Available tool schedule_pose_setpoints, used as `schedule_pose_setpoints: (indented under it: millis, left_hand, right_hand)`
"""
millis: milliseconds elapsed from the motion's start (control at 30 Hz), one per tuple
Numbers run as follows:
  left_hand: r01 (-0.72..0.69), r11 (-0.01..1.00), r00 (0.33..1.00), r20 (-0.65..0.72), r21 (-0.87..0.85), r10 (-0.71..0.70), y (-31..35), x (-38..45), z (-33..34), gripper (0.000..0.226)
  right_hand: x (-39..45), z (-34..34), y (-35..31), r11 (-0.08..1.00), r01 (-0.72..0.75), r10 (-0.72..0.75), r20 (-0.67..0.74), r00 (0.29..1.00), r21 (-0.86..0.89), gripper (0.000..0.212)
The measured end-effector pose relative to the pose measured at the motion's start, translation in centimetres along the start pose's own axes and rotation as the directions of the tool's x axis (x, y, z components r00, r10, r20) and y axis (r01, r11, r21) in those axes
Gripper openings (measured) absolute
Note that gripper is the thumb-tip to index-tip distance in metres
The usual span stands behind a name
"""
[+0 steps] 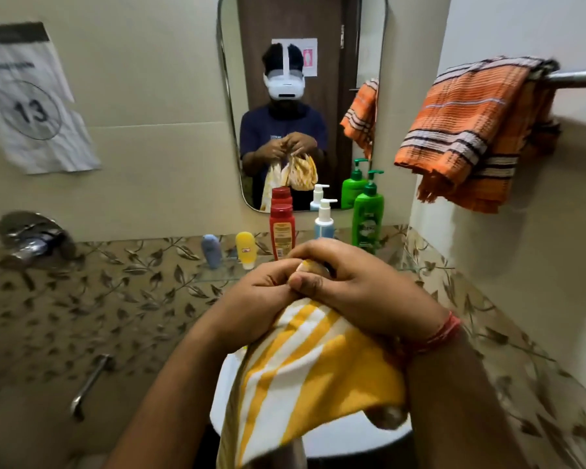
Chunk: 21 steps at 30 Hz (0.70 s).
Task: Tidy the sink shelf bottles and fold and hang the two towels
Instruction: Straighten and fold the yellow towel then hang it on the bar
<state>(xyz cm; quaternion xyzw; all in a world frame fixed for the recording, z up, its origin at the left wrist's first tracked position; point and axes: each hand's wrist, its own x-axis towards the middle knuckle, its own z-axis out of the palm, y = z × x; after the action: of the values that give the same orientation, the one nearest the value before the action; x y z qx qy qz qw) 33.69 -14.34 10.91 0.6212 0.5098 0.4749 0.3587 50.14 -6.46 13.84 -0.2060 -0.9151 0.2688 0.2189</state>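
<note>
**Both hands hold the yellow towel above the sink**

The left hand (251,299) and the right hand (356,292) meet in front of the chest, and each grip is clenched on the top edge of the yellow-and-white striped towel (312,367). The towel hangs down from the fingers in soft folds, above the white sink (352,431).

The orange striped towel (467,130) is folded and hangs over the metal rail (579,77) on the right wall.

On the glass shelf (217,275) under the mirror (301,96) the bottles stand in a row: a small blue bottle (211,250), a small yellow bottle (246,248), a red bottle (282,231), a white pump bottle (324,220) and a green pump bottle (367,214). All stand upright.
</note>
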Motion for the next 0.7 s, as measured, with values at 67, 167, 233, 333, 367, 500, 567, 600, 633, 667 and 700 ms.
schedule_pose_setpoints:
  millis: [67, 167, 233, 333, 367, 500, 567, 600, 633, 667, 700]
  left_hand:
    - [-0.001, 0.999, 1.000, 0.023, 0.032, 0.000, 0.3, -0.4, -0.7, 0.028]
    - [-0.015, 0.998, 0.999, -0.044, 0.064, 0.018, 0.6, -0.8, -1.4, 0.031]
    - [-0.055, 0.992, 0.991, -0.113, 0.113, 0.068, 0.7, -0.7, -1.4, 0.030]
    - [-0.143, 0.971, 0.960, -0.214, 0.191, 0.183, 1.1, -0.6, -1.9, 0.022]
    - [-0.179, 0.967, 0.949, -0.229, 0.183, 0.219, 1.2, -0.5, -2.3, 0.020]
    - [-0.224, 0.973, 0.958, -0.197, -0.061, 0.209, 1.2, -0.5, -4.2, 0.018]
    - [-0.114, 0.971, 0.993, -0.013, -0.210, 0.114, 0.8, -0.8, -5.2, 0.014]
    - [-0.039, 0.976, 0.995, 0.082, -0.214, 0.057, 0.3, -0.9, -5.5, 0.014]
    - [0.016, 0.983, 0.989, 0.147, -0.183, 0.011, -0.2, -1.1, -5.6, 0.012]
    - [0.048, 0.989, 0.986, 0.167, -0.143, -0.024, -0.9, -1.2, -5.8, 0.011]
    - [0.067, 0.991, 0.988, 0.146, -0.118, -0.050, -1.6, -1.3, -5.8, 0.010]
  right_hand:
    - [0.2, 0.1, 0.0, 0.999, -0.029, 0.029, 0.007, 1.000, 0.040, 0.032]
    - [0.6, 0.4, -0.5, 0.997, -0.013, 0.016, -0.040, 0.999, 0.074, 0.026]
    - [1.0, 0.2, -1.0, 0.996, 0.003, 0.005, -0.087, 0.996, 0.091, 0.022]
    - [1.5, -0.3, -2.0, 0.992, 0.032, -0.015, -0.138, 0.990, 0.121, 0.016]
    - [1.6, -0.4, -2.3, 0.991, 0.044, -0.025, -0.148, 0.989, 0.128, 0.016]
    - [2.1, -1.3, -3.8, 0.977, 0.131, -0.087, -0.247, 0.965, 0.169, 0.011]
    - [2.3, -2.0, -4.5, 0.967, 0.166, -0.094, -0.335, 0.937, 0.192, 0.009]
    - [2.4, -2.3, -4.8, 0.961, 0.183, -0.091, -0.390, 0.916, 0.206, 0.009]
    - [2.6, -2.6, -4.9, 0.954, 0.196, -0.074, -0.457, 0.887, 0.226, 0.010]
    - [2.8, -3.0, -5.0, 0.946, 0.209, -0.043, -0.539, 0.841, 0.250, 0.011]
    - [3.0, -3.5, -5.1, 0.934, 0.228, -0.003, -0.632, 0.775, 0.274, 0.013]
